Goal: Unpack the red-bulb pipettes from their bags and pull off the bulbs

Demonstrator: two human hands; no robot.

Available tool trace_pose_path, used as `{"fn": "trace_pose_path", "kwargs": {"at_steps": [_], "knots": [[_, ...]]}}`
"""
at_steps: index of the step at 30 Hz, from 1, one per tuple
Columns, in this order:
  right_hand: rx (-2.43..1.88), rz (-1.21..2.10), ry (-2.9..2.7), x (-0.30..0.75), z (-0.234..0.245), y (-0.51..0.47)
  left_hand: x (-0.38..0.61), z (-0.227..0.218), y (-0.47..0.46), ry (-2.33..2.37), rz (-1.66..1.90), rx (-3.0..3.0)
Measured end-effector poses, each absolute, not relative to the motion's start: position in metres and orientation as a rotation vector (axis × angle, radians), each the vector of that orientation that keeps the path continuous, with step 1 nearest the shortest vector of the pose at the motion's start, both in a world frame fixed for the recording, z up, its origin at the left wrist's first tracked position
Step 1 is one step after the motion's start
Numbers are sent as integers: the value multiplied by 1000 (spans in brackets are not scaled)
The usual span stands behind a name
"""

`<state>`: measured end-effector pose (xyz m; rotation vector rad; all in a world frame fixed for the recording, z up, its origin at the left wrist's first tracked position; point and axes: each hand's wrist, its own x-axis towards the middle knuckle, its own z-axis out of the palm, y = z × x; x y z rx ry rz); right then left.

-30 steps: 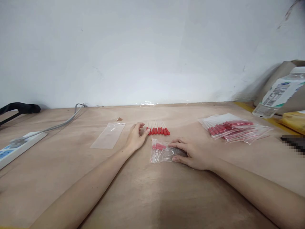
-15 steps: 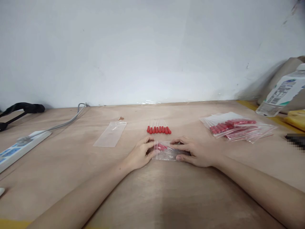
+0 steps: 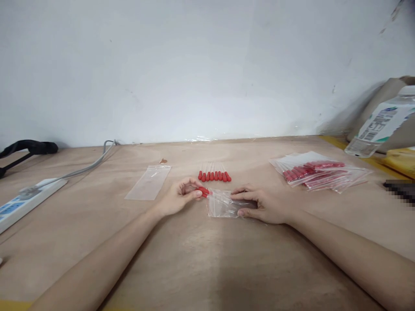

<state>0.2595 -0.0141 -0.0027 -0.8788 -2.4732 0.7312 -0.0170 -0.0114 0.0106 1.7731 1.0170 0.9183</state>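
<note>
My left hand [image 3: 185, 196] pinches the red rubber bulbs of some droppers [image 3: 203, 191], which stick out at the left mouth of a clear zip bag [image 3: 223, 205]. How many are in the fingers I cannot tell. On the bag's right end my right hand [image 3: 259, 205] is closed, thumb below and fingers above. Just behind the bag lies a row of several droppers [image 3: 214, 176], red bulbs toward me and thin clear stems toward the wall. A flat zip bag [image 3: 148, 183] with nothing visible inside lies to the left.
Filled zip bags with red-bulbed droppers [image 3: 320, 170] are piled at the right. Beyond them stand a plastic bottle [image 3: 378, 125] and a yellow item [image 3: 400, 159]. At the left are a power strip [image 3: 35, 198], its grey cable [image 3: 87, 167] and a black strap-like object [image 3: 32, 149].
My left hand has shifted left, and the red bulbs now protrude from the bag's mouth instead of lying inside. My right hand keeps its place on the bag.
</note>
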Motion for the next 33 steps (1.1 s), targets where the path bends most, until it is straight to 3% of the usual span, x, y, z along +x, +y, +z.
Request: {"fn": "trace_pose_path", "kwargs": {"at_steps": [5,9,13,19,22,33], "knots": [[-887,752,-2438,260,-4,-13,-69,67,1,1282,863,2010],[-875,755,-2438,260,-4,-12,-89,89,3,1605,1351,2106],[-877,754,-2423,260,-5,-12,-74,60,11,1823,1565,2452],[-851,760,-2410,260,-6,-12,-48,4,31,1875,967,2921],[-850,758,-2412,260,-6,-12,-41,-6,35,1817,874,2898],[-871,739,-2442,261,-5,-12,-39,-18,34,1563,1061,2405]]}}
